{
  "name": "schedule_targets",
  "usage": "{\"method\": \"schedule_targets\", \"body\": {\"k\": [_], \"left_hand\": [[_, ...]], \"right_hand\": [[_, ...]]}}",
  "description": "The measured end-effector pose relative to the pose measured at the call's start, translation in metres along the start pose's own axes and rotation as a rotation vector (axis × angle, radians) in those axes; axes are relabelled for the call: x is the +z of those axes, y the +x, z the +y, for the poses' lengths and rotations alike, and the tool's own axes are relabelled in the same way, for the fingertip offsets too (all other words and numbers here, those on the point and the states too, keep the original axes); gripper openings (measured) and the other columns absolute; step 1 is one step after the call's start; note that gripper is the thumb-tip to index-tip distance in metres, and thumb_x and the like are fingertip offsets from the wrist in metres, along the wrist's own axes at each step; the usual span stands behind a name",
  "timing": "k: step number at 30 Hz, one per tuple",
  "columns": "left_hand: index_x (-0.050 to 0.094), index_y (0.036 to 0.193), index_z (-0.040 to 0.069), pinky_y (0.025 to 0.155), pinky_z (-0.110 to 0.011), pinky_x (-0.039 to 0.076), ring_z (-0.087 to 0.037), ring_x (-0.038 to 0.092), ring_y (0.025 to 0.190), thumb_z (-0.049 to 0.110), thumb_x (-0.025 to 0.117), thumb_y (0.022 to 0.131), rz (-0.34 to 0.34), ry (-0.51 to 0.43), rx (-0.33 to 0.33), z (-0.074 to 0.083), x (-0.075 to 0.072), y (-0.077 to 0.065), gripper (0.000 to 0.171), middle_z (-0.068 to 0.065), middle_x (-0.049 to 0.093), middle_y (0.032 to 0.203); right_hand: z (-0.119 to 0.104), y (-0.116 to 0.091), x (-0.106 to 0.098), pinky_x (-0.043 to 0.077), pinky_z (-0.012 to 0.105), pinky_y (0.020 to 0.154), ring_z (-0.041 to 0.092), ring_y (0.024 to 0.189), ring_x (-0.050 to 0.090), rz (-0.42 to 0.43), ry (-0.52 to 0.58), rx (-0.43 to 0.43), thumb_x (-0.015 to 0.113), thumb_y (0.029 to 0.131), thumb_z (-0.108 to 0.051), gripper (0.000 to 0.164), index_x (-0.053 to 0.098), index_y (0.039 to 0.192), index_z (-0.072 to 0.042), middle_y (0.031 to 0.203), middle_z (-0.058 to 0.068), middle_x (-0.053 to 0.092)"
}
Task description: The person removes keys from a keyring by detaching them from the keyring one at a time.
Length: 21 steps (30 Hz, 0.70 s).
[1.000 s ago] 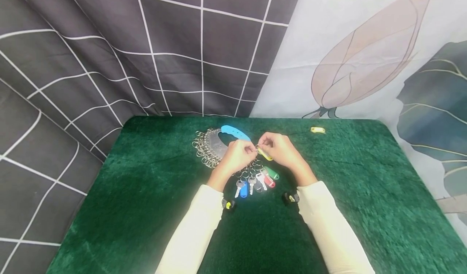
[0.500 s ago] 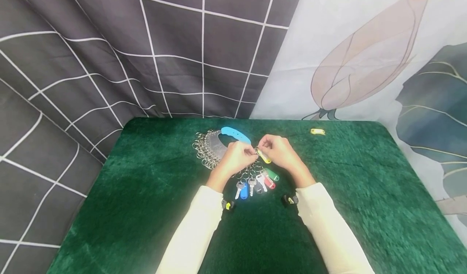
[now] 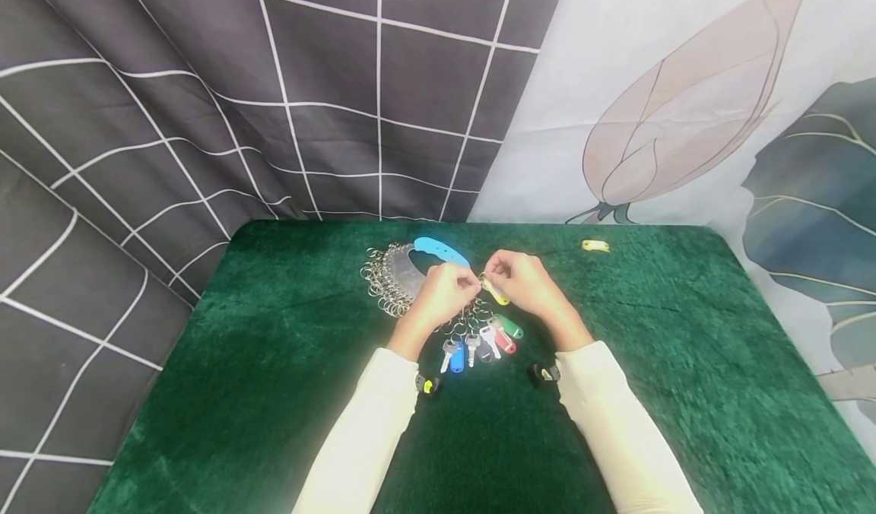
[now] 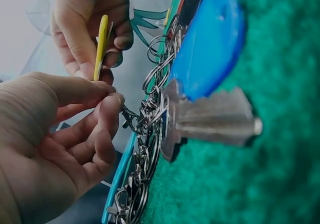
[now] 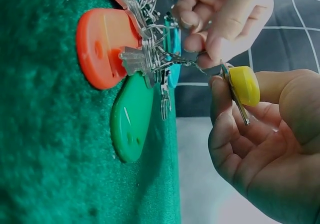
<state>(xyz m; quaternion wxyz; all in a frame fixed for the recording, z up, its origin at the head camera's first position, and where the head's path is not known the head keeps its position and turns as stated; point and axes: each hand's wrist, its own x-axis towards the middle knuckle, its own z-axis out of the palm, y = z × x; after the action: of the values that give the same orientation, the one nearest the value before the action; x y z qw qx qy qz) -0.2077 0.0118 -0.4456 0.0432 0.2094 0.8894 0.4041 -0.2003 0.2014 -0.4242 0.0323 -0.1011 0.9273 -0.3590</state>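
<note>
Between its thumb and fingers my left hand [image 3: 446, 290] pinches a key ring [image 5: 187, 61], whose metal links run down to the ring bunch. Right beside it, fingertips almost meeting, my right hand [image 3: 528, 280] pinches a yellow key tag [image 5: 245, 86] that has a flat metal key [image 5: 242, 109] against it. Under the hands lies a curved clear key holder [image 3: 405, 272] with a light blue handle [image 3: 440, 250] and many rings along its edge. From its near side hang a blue tag [image 4: 212, 42], a silver key [image 4: 215, 119], a red tag [image 5: 102, 49] and a green tag [image 5: 131, 119].
A second yellow tag [image 3: 595, 245] lies near the back right of the green cloth-covered table [image 3: 684, 347]. Dark checked fabric [image 3: 322, 65] and a white flower-print curtain [image 3: 547, 164] rise behind it. Rings without keys [image 3: 383, 293] fan out on the holder's left.
Both hands stay in nearly the same spot at the ring. The yellow tag shifts and tilts slightly in my right fingers. The holder and other tags lie as before.
</note>
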Motion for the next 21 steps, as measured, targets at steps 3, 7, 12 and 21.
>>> {"method": "schedule_targets", "body": {"k": [3,7,12,21], "left_hand": [[0.080,0.091,0.010,0.079,-0.032,0.058,-0.014,0.070,0.077,0.010,0.075,0.091,-0.003,0.004,0.000,-0.0002,-0.0006,-0.0005,0.005,-0.002,0.076,0.083],[0.080,0.090,0.010,0.079,-0.031,0.058,-0.015,0.071,0.079,0.009,0.077,0.088,-0.013,0.011,-0.002,-0.0001,-0.0008,-0.0010,0.004,-0.001,0.077,0.084],[0.080,0.091,0.011,0.082,-0.031,0.058,-0.016,0.071,0.085,0.014,0.077,0.089,-0.018,0.023,0.016,0.0008,0.0003,-0.0013,0.005,-0.002,0.078,0.090],[0.081,0.092,0.009,0.080,-0.031,0.058,-0.018,0.069,0.085,0.010,0.076,0.092,0.029,0.055,0.042,0.0012,-0.0001,-0.0019,0.005,-0.004,0.074,0.088]], "right_hand": [[-0.0001,0.0000,0.0000,0.053,0.031,0.064,0.021,0.075,0.064,0.007,-0.005,0.015,0.066,0.098,-0.011,0.006,0.071,0.100,-0.009,0.089,0.009,0.072],[-0.0002,-0.0002,0.0005,0.053,0.032,0.065,0.021,0.076,0.064,-0.006,-0.002,0.030,0.066,0.097,-0.012,0.006,0.071,0.099,-0.010,0.090,0.008,0.072],[0.0020,-0.0001,0.0010,0.054,0.032,0.067,0.021,0.078,0.065,-0.021,0.001,0.021,0.065,0.097,-0.011,0.006,0.071,0.099,-0.010,0.092,0.008,0.073],[0.0025,0.0004,0.0015,0.054,0.033,0.068,0.022,0.079,0.065,-0.012,-0.007,0.014,0.066,0.097,-0.011,0.005,0.071,0.098,-0.011,0.090,0.008,0.073]]}}
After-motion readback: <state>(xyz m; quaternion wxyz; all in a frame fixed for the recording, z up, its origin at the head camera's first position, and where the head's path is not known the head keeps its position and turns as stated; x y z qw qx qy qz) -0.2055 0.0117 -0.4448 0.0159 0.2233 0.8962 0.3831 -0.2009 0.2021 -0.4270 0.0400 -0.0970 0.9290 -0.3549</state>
